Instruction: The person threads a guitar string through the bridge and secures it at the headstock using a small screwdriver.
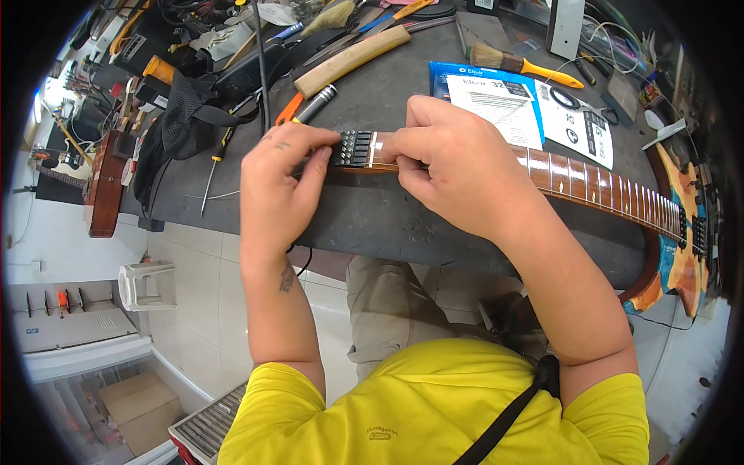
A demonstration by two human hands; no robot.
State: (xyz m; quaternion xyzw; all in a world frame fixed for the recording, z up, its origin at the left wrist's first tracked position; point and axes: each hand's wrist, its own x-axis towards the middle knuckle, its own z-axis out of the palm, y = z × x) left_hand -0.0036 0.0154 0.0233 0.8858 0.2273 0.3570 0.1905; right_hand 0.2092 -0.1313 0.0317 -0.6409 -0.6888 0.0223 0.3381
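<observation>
A headless electric guitar lies across the bench, its fretted neck running right to a wood and blue body. At the neck's left end is a black headpiece with small screws. My left hand is at the headpiece's outer end, index finger and thumb drawn together; what they pinch is too small to make out. Just right of the pale nut, my right hand rests over the neck with its fingers curled closed; anything in them is hidden. A thin wire shows left of my left wrist.
Behind the neck lie white and blue string packets, scissors and a yellow-handled brush. A wooden handle, a metal cylinder and a screwdriver lie near my left hand. A black cable crosses there.
</observation>
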